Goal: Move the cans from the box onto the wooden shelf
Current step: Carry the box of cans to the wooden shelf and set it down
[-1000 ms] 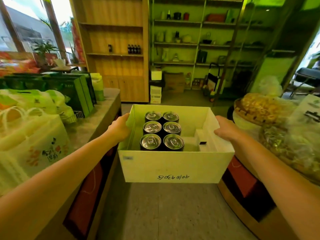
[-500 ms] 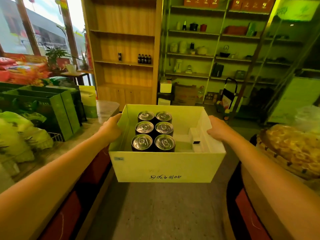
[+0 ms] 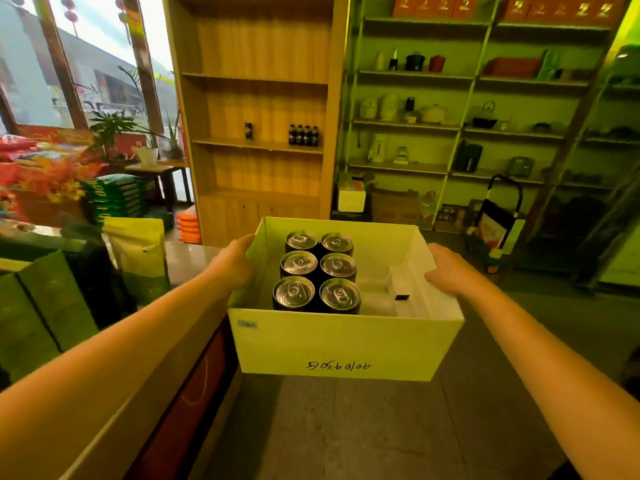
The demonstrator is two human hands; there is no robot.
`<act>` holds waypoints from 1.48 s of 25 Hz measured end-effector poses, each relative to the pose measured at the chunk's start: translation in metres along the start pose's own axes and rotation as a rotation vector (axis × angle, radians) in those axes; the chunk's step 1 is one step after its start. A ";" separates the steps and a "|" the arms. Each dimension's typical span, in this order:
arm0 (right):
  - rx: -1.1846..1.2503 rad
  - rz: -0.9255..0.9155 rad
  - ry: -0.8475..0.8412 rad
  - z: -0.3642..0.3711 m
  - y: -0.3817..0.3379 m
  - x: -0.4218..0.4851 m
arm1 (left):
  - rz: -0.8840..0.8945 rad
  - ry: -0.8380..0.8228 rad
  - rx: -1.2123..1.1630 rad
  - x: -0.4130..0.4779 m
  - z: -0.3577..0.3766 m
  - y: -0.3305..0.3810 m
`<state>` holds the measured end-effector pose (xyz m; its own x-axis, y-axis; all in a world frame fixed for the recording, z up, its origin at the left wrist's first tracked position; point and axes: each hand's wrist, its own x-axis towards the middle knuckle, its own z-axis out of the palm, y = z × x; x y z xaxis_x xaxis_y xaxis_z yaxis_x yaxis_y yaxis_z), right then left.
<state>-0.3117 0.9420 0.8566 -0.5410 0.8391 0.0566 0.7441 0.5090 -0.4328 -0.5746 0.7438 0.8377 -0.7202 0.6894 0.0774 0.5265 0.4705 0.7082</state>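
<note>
While held by both hands (image 3: 233,263), box (image 3: 339,344) handwritten "4010430G", upside down.

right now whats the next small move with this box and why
Probably carry the box on toward the wooden shelf. Both hands, left hand and right hand, grip its side walls, all six cans sit inside, and the shelf stands ahead across open floor, apparently beyond reach.

arms: 2, bare to frame edge | left hand (image 3: 232,263): no rings | right hand (image 3: 450,271): no rings
</note>
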 end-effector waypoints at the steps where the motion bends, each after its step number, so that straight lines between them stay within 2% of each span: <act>1: 0.008 0.015 0.011 0.002 -0.004 0.036 | 0.005 0.001 -0.003 0.037 0.002 0.004; 8: 0.032 0.054 0.018 0.027 -0.015 0.263 | 0.034 -0.002 0.068 0.259 0.033 0.022; 17: 0.005 -0.101 -0.031 0.057 -0.049 0.615 | -0.106 0.107 0.013 0.556 0.077 0.027; 24: 0.009 -0.275 -0.099 0.113 -0.132 0.829 | -0.177 0.177 0.012 0.750 0.058 -0.017; 27: -0.019 -0.308 -0.093 0.150 -0.176 0.921 | -0.194 0.213 0.003 0.840 0.046 -0.052; 31: 0.063 -0.341 -0.108 0.194 -0.245 1.040 | -0.211 0.254 0.025 0.955 0.018 -0.087; 37: 0.085 -0.373 -0.164 0.254 -0.348 1.188 | -0.331 0.280 0.047 1.108 -0.024 -0.150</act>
<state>-1.3124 1.7130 0.8460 -0.8277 0.5552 0.0822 0.4544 0.7488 -0.4825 -1.4622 1.4240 0.8344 -0.9450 0.3242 0.0440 0.2621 0.6697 0.6948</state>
